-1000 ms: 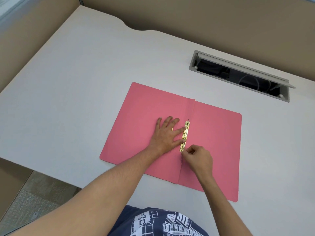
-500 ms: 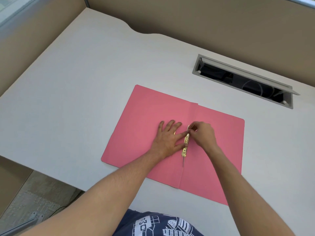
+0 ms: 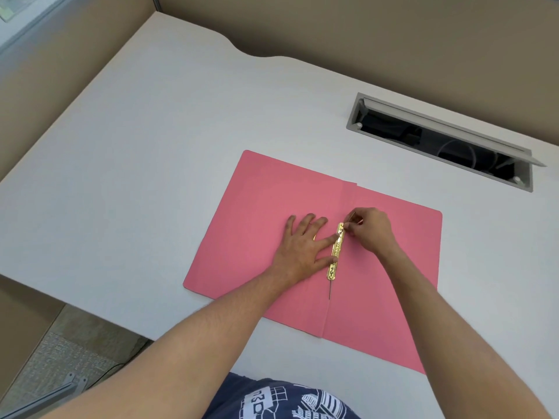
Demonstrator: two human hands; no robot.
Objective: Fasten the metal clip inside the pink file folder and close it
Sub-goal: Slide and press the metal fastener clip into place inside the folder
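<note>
We press our left hand (image 3: 305,246) flat so the open pink folder (image 3: 266,213) stays on the surface (image 3: 151,146), while our right hand (image 3: 370,231) pinches the top prong of the gold clip (image 3: 335,252) at the fold.

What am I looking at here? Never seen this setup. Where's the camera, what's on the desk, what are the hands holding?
There is no machine: a person works with bare hands. The single picture comes from a wide-angle camera worn on the head, looking down. On the white desk a pink folder lies open and flat. A brass metal clip runs along its centre fold. The left hand lies flat on the left half, fingertips touching the clip. The right hand pinches a thin prong at the clip's far end. Behind the folder, a cable hatch in the desk stands open.
</note>
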